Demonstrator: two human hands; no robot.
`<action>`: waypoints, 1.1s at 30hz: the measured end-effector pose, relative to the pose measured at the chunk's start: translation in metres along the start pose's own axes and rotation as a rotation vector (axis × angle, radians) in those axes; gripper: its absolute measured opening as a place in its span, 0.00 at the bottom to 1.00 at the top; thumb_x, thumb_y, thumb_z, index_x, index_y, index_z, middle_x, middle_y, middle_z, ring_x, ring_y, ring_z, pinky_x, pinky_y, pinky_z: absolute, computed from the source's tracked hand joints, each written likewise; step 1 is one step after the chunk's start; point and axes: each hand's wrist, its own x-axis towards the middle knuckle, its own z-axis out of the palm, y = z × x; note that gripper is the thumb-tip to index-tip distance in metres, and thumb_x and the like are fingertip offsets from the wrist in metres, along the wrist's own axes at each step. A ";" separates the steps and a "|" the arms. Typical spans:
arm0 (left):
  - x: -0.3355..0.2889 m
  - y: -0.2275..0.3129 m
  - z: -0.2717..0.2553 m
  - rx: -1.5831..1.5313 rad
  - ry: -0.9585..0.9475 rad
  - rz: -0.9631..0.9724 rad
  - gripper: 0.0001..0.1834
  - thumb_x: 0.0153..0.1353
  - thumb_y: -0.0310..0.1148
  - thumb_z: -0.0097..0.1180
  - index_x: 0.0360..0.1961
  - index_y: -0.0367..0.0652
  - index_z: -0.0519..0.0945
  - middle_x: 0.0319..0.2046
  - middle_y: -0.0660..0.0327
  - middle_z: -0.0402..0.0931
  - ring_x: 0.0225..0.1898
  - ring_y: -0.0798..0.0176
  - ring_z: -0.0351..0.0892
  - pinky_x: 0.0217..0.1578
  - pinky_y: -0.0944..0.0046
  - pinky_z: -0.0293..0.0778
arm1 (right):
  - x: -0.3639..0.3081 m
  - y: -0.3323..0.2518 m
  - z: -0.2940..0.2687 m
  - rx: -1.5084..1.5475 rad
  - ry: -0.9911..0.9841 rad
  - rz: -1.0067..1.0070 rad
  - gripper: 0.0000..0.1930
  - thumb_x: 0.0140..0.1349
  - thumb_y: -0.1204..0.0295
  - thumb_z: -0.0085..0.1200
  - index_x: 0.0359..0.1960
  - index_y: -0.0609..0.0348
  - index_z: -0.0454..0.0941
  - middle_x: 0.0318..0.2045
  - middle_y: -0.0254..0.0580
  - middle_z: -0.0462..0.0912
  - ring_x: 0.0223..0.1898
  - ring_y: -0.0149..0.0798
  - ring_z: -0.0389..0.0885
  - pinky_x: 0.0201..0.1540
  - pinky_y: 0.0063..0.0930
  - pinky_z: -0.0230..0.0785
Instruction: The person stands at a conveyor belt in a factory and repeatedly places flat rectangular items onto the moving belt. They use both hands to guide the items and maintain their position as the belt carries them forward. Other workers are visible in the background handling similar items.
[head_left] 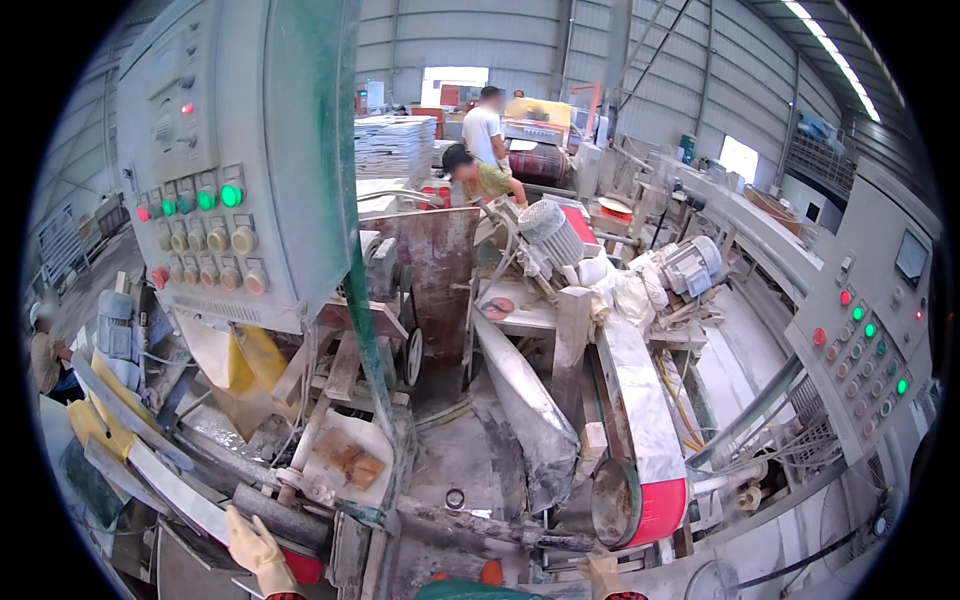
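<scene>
My left hand [257,552], in a cream glove with a checked cuff, is at the lower left beside the near end of a long belt [190,498]. Its fingers are stretched and the thumb stands apart, with nothing held. That belt is pale with dust and red at its near end. At the bottom, right of the middle, my right hand [602,575] wears a similar glove. Its fingers point up, seemingly empty, just below the rounded red end of another dust-whitened belt [645,415]. Whether it touches the rail [540,538] there, I cannot tell.
Control cabinets stand at left [300,150] and right [850,330], with lit buttons. Motors [548,228] and a dusty curved guard [525,410] lie ahead. Two people [485,130] are beyond; another person [45,355] is far left. Orange shoes [491,572] show below.
</scene>
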 end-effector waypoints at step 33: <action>-0.052 0.068 0.045 -0.629 0.029 -0.165 0.41 0.41 0.21 0.60 0.62 0.33 0.63 0.58 0.47 0.65 0.62 0.50 0.62 0.65 0.55 0.54 | 0.011 -0.013 0.140 -0.349 -0.379 -0.235 0.25 0.62 0.71 0.56 0.61 0.56 0.66 0.30 0.47 0.82 0.25 0.36 0.81 0.24 0.29 0.73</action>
